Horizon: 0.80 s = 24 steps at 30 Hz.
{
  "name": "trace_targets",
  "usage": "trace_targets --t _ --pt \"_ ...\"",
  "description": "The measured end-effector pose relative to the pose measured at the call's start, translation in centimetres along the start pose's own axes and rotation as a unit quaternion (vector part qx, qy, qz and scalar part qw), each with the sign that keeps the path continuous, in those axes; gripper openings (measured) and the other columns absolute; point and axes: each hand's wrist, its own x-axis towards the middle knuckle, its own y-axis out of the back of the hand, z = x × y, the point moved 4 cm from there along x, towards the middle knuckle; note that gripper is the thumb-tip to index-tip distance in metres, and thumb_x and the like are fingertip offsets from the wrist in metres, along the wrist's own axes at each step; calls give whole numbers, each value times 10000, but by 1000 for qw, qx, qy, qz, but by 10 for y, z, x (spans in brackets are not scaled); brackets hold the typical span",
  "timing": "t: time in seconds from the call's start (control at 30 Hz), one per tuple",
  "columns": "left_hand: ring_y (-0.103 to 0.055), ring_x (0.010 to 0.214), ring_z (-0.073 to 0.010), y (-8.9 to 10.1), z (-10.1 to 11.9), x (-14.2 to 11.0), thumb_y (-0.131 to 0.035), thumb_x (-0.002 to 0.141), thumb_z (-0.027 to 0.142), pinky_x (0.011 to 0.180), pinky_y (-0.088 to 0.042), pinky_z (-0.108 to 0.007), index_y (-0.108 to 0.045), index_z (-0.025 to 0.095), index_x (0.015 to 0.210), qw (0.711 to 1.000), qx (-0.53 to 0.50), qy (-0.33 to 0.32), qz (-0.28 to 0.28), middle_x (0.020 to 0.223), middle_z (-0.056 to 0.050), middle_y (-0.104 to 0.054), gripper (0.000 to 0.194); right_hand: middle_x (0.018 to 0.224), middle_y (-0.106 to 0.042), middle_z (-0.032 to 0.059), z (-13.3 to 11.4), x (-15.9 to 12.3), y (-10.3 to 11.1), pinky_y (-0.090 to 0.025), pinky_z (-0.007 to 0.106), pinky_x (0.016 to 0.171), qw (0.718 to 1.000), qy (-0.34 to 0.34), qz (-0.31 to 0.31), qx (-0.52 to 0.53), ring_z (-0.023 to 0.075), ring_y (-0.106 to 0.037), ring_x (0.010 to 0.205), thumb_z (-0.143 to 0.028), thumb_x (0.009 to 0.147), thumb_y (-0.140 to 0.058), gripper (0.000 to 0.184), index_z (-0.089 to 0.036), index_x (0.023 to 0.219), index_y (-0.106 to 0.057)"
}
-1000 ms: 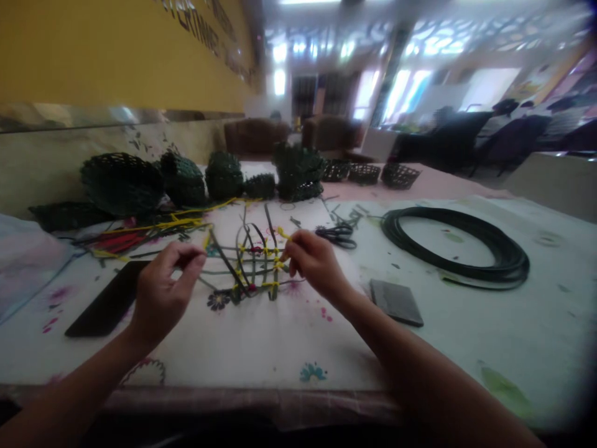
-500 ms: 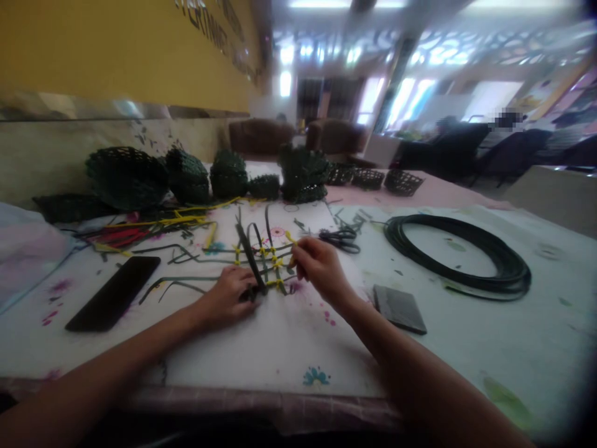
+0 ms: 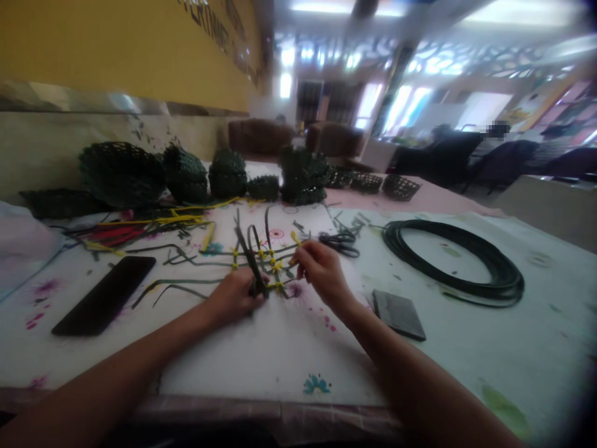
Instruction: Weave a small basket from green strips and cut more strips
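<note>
A loose lattice of dark green strips (image 3: 212, 264), bound at its crossings with yellow strips (image 3: 276, 266), lies on the white floral tablecloth. My left hand (image 3: 233, 294) is closed round the green strips at the near left of the lattice; some of them slant up past its fingers. On the right side, my right hand (image 3: 321, 264) pinches a thin yellow strip (image 3: 295, 238), whose end sticks up above the fingers. The fingers hide the rest of that strip. Black-handled scissors (image 3: 342, 242) lie just beyond my right hand.
A dark phone (image 3: 105, 295) lies at left, a grey flat block (image 3: 398, 314) and a coil of dark green strip (image 3: 508, 270) at right. Woven dark green baskets (image 3: 122, 174) line the back. Yellow and red strips (image 3: 119, 233) lie at back left, near green offcuts.
My left hand has turned and closed more tightly about the green strips. My right hand keeps its pinch and has shifted only slightly. The view has moved a little.
</note>
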Motion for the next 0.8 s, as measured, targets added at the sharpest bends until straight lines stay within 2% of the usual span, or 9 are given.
trace_targets --t 0.13,0.23,0.33,0.47,0.57,0.7,0.8 --pt "-648 799 -216 1 -1 -1 -597 714 182 737 -509 -335 -692 176 977 1000 -13 7 15 890 -76 -695 279 614 -616 -11 -2 -2 0 -338 168 376 1000 4 3 12 69 -508 420 -314 876 -584 234 -165 698 -563" --pt "-659 814 -209 13 -9 -1 -583 800 261 749 -510 -325 -705 179 931 995 -65 33 62 896 -72 -710 197 611 -616 -14 -12 -5 2 -349 174 394 1000 15 18 13 62 -491 416 -306 888 -578 245 -168 688 -557" --pt "-671 883 -212 31 -21 -2 -608 825 325 797 -513 -320 -709 182 950 976 -160 73 126 945 -60 -732 215 593 -602 -21 -20 -9 0 -354 171 412 999 28 23 15 58 -478 424 -300 890 -572 254 -168 674 -549" --pt "-676 896 -224 46 -25 -3 -671 786 353 803 -522 -324 -725 164 948 946 -251 116 169 930 -56 -747 255 550 -583 -29 -5 -12 -15 -323 164 373 995 -71 -62 35 66 -485 404 -302 857 -569 246 -172 652 -530" --pt "-678 858 -211 42 -17 -5 -685 771 334 774 -530 -306 -732 159 918 940 -281 107 161 893 -48 -750 234 499 -558 -34 14 -16 -27 -300 169 341 984 -130 -111 44 73 -471 369 -271 835 -554 248 -176 610 -512" --pt "-677 878 -195 27 -9 -8 -681 784 312 801 -528 -293 -718 166 941 944 -294 76 131 929 -43 -744 218 474 -516 -52 30 -19 -36 -306 172 364 976 -145 -143 73 66 -440 377 -288 832 -573 264 -182 604 -492" --pt "-669 837 -179 21 -9 -10 -670 796 297 755 -528 -277 -681 165 1012 950 -277 68 124 928 -43 -729 253 520 -524 -55 34 -20 -39 -329 176 404 969 -148 -168 107 65 -438 421 -336 840 -592 266 -184 646 -495"
